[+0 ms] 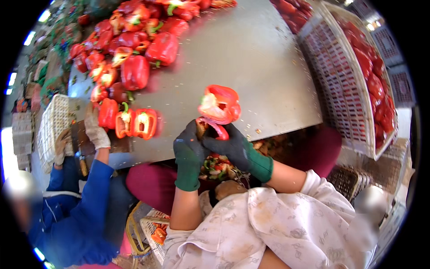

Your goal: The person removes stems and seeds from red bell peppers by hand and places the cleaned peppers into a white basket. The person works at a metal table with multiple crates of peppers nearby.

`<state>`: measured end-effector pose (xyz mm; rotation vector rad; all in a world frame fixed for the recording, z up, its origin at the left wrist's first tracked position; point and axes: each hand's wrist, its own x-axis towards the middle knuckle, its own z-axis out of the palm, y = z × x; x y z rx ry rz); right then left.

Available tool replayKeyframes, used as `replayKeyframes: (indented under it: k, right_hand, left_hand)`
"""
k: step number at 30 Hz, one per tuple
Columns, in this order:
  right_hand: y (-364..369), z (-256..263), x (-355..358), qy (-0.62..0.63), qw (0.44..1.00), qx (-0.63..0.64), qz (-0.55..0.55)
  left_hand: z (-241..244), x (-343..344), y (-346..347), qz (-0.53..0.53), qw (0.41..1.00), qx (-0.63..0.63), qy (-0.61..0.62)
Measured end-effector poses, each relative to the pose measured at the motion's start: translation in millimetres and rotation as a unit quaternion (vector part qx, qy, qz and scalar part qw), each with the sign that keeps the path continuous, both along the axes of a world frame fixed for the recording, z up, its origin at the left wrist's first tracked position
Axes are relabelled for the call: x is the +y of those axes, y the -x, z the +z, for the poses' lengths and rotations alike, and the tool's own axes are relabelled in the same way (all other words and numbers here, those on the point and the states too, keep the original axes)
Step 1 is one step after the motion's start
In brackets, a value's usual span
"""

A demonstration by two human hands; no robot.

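Both hands wear dark gloves with green cuffs and meet just past the table's near edge. Between my left hand (189,149) and my right hand (231,146) is a curved red bell pepper piece (221,131), gripped by the fingers of both. Directly beyond the fingertips, a cut red bell pepper (225,101) shows its pale inside; whether it joins the held piece I cannot tell. Something brownish shows by my left thumb, too covered to name. Two cut pepper halves (144,123) stand on the metal table (235,60) to the left, cut faces towards me.
A heap of red peppers (134,40) covers the table's far left. At right, a tilted white plastic crate (339,80) holds red pepper pieces. Pepper trimmings (218,168) lie below my hands. At left, a co-worker's gloved hand (95,127) is near the peppers, beside a white basket (53,124).
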<state>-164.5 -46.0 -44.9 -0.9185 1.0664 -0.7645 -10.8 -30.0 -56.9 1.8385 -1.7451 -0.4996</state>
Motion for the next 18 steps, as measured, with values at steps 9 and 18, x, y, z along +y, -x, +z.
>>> replayKeyframes:
  k: [9, 18]
  right_hand:
    - [71, 10, -29, 0.013, 0.998, -0.039, 0.057]
    - [119, 22, -45, 0.032, 0.983, -0.016, 0.181]
  left_hand:
    - [3, -21, 21, -0.098, 0.978, 0.162, -0.088]
    - [35, -31, 18, -0.307, 0.943, -0.129, 0.005]
